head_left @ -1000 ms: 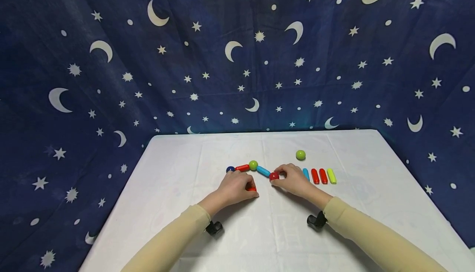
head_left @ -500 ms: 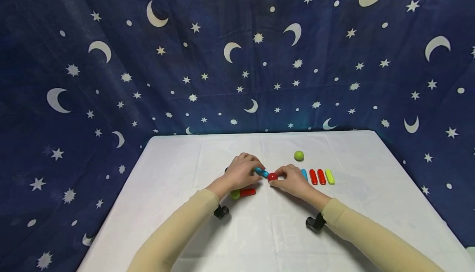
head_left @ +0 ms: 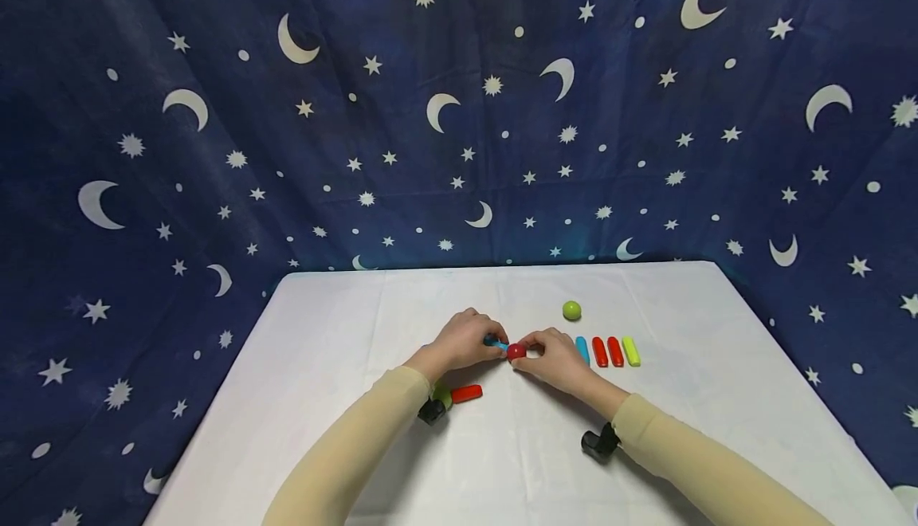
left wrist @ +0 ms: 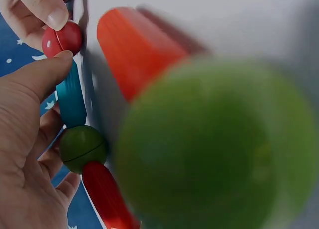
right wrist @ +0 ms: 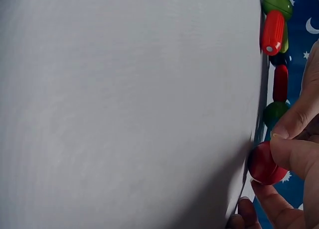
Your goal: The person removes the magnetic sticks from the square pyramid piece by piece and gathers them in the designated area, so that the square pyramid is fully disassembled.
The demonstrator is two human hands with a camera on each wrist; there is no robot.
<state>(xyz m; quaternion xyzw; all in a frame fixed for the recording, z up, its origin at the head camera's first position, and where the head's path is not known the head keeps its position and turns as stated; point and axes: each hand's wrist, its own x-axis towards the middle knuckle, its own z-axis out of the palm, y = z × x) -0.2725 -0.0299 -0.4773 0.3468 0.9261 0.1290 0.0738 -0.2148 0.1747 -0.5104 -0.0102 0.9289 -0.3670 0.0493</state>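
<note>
My right hand pinches a red ball between thumb and fingers. My left hand holds the blue stick joined to that ball, its thumb tip at the ball's edge. Down the chain, as the left wrist view shows, come a green ball and a red stick. The right wrist view adds a dark blue ball and a lime stick leading to another green ball. From that ball a red stick points right, below the left hand.
Right of my right hand lies a row of loose sticks: a blue one, two red, including the nearer red stick, and a lime one. A loose green ball sits behind them on the white-covered table. A starry blue cloth hangs behind.
My left hand has moved from the chain's dark blue ball end to the blue stick beside the red ball. The red-stick end has swung nearer to me. My right hand keeps its pinch.
</note>
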